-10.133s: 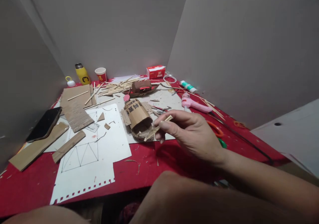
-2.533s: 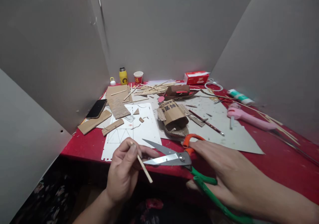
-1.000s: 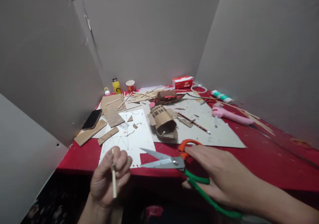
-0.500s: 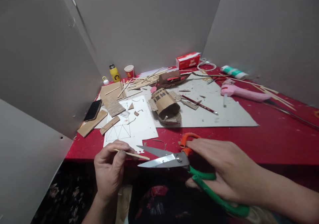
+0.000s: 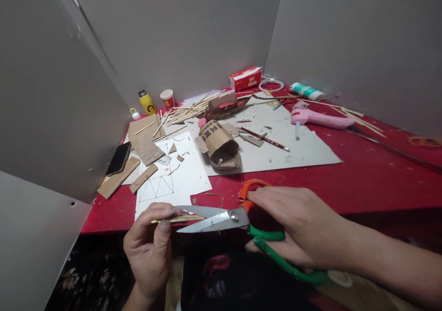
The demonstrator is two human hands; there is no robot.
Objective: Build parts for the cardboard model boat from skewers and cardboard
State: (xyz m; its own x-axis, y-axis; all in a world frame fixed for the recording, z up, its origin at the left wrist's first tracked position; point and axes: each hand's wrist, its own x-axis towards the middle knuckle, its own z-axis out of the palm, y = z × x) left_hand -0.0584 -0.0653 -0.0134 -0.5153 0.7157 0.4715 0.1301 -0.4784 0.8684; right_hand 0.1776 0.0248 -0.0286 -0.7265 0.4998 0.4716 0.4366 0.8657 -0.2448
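Cardboard strips (image 5: 118, 184) lay at the far left of the red surface (image 5: 362, 182), beside a dark phone (image 5: 118, 158) that rested against the grey partition. Next to them sat a white sheet with pencilled triangles (image 5: 171, 182), a corrugated cardboard piece (image 5: 149, 151) at its upper corner. Behind, near the back wall, stood a yellow bottle (image 5: 146, 102) and a red paper cup (image 5: 168, 98), with a heap of thin wooden sticks (image 5: 184, 113) just to their right.

Below the surface's front edge, the left hand (image 5: 150, 251) pinched a thin wooden stick (image 5: 177, 219) between thumb and fingertips, its grip closed on the stick's left end. The stick lay nearly level, its free end reaching between the spread blades of the scissors (image 5: 221, 218), apart from the surface. The right hand (image 5: 300, 230) was wrapped around the scissors' orange and green handles, fingers through the loops.

Further back at the middle stood a small cardboard boat model (image 5: 219, 145) on a grey sheet (image 5: 311, 147), with a second boat model (image 5: 224, 106) behind it and a red box (image 5: 246, 78) by the wall. A dark pencil (image 5: 265, 139) lay on the grey sheet. To the right rested a pink glue gun (image 5: 319, 119) and a white and green tube (image 5: 306, 91).
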